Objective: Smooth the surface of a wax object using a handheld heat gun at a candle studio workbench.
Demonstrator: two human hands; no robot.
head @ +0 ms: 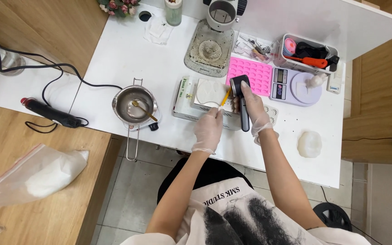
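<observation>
Both hands wear thin clear gloves. My left hand [208, 128] pinches a thin yellow stick [226, 96], its tip over a white slab [209, 92] that lies on a small box-shaped stand [183, 100]. My right hand [253, 108] grips a dark handheld tool [241, 100] with a round head, held upright right beside the slab.
A small steel pot [134, 105] with a spoon sits left on a burner. Behind are a pink silicone mould [251, 74], a lilac scale [294, 84], a tool tray [308, 53], a microscope base [209, 47]. A white lump [310, 144] lies right. A black heat tool [51, 114] and plastic bag [37, 174] lie left.
</observation>
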